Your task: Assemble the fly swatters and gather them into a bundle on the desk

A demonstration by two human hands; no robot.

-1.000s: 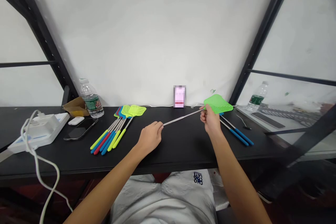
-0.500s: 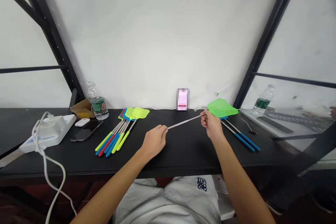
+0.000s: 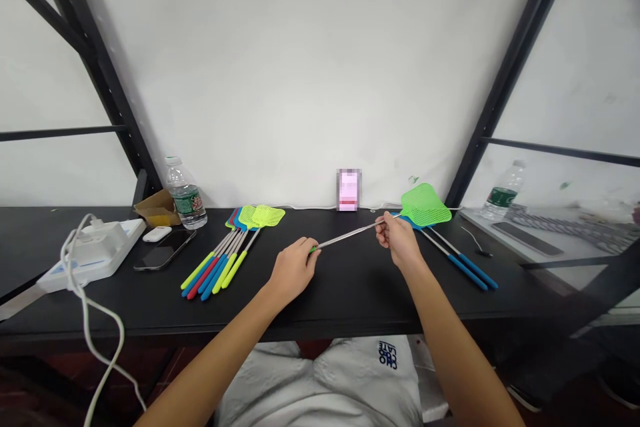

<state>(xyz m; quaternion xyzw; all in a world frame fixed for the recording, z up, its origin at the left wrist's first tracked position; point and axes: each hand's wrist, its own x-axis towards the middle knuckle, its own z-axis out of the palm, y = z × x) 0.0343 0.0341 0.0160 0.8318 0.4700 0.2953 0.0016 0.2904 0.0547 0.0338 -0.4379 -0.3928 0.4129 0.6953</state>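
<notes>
Between my two hands stretches a green fly swatter [image 3: 425, 205] with a thin metal rod. My left hand [image 3: 295, 268] is closed round its handle, of which only a bit of green shows. Near the head, my right hand [image 3: 399, 240] pinches the rod. Behind and below that green head lie two blue fly swatters [image 3: 467, 271], handles toward the front right. To the left, several fly swatters [image 3: 215, 273] with yellow, blue and red handles lie fanned side by side, a yellow head on top.
A phone [image 3: 349, 190] with a blurred screen leans on the wall. At left are a water bottle [image 3: 186, 197], a cardboard box [image 3: 157, 208], a white case [image 3: 157, 234], a dark phone [image 3: 165, 250] and a power strip [image 3: 95, 253] with cables. Black posts [image 3: 510, 73] flank the table.
My right hand has shifted slightly left along the rod, toward my left hand. The green head has turned a little and shows more of its face. A bit of green handle now shows at my left hand.
</notes>
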